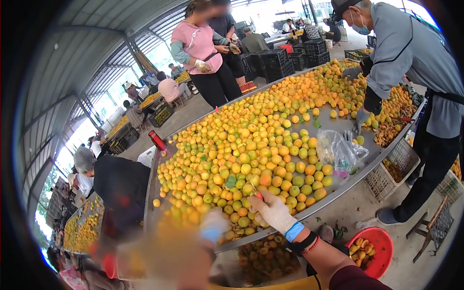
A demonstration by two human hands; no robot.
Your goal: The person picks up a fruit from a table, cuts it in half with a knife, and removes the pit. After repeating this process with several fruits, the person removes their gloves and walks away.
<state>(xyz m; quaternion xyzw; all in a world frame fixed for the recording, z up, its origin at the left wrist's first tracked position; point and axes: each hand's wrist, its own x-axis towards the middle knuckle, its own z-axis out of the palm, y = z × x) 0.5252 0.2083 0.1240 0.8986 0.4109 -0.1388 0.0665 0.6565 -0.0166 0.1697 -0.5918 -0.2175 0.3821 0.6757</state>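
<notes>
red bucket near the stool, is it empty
No, the red bucket holds orange fruit pieces.

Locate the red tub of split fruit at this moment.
In the head view, the red tub sits at lower right, below the metal table's near edge, between the person's right forearm and the dark stool.

a fruit-sorting shed (92, 29), with ribbed metal roofing, apricot-heaped tables (355, 186) and stacked crates (275, 60).
</notes>
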